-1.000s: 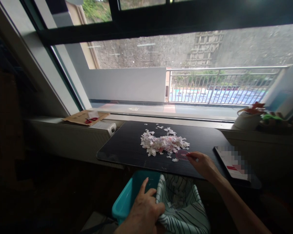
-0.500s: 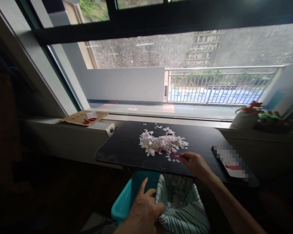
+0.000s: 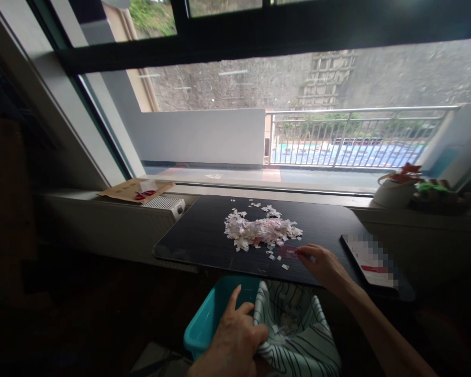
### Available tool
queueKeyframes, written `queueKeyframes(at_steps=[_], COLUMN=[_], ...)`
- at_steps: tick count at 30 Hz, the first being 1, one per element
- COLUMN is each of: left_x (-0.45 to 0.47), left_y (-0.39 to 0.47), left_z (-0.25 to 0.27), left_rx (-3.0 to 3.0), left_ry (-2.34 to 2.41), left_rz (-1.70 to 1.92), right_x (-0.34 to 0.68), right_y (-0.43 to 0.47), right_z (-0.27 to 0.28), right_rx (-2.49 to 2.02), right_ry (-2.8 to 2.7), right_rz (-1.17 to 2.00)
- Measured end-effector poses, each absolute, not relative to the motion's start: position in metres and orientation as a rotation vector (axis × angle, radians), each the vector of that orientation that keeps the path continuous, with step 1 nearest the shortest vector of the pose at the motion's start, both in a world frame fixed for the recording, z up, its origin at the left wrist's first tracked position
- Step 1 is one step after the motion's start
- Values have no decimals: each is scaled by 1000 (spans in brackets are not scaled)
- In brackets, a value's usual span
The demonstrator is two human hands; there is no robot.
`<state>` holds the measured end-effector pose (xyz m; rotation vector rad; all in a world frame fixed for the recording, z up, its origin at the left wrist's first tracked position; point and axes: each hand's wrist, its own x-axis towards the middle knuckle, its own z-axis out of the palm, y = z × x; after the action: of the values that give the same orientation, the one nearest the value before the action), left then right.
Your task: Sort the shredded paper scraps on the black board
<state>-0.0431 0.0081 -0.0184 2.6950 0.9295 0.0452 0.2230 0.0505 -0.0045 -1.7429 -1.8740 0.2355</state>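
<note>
Many small white and pinkish paper scraps (image 3: pixel 255 231) lie heaped on the middle of a black wood-grain table (image 3: pixel 196 235) under the window, a few strays scattered toward its front and back edges. From where I stand, the person's right hand (image 3: pixel 321 262) pinches a translucent pink disc (image 3: pixel 286 252) between thumb and fingers, holding it low at the near right side of the heap. Below the table's front edge, the left hand (image 3: pixel 235 335) is closed on the left edge of a striped liner (image 3: pixel 310 345), one finger sticking out over the teal plastic bin (image 3: pixel 202 324) (whether the liner sits inside that bin or just beside it, I can't tell). More pale scraps lie down inside the liner. Toward the table's right end rests a flat, dark-edged slab (image 3: pixel 371 264), its face blurred into squares. Over on the left, red-handled scissors (image 3: pixel 140 196) lie on a brown paper envelope (image 3: pixel 120 189) by the white radiator (image 3: pixel 163 203), and a white pot (image 3: pixel 388 192) stands on the right part of the sill.
</note>
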Motion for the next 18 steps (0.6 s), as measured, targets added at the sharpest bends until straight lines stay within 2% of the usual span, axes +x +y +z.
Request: queueKeyframes(at_steps=[18], left_x=[-36], left_y=[5], left_z=[-11], left_rx=[2612], left_ry=[960], left_rz=[206], right_x=[231], right_y=[36], right_z=[-6], right_rx=[-1677], right_ry=[-1923], right_rz=[453])
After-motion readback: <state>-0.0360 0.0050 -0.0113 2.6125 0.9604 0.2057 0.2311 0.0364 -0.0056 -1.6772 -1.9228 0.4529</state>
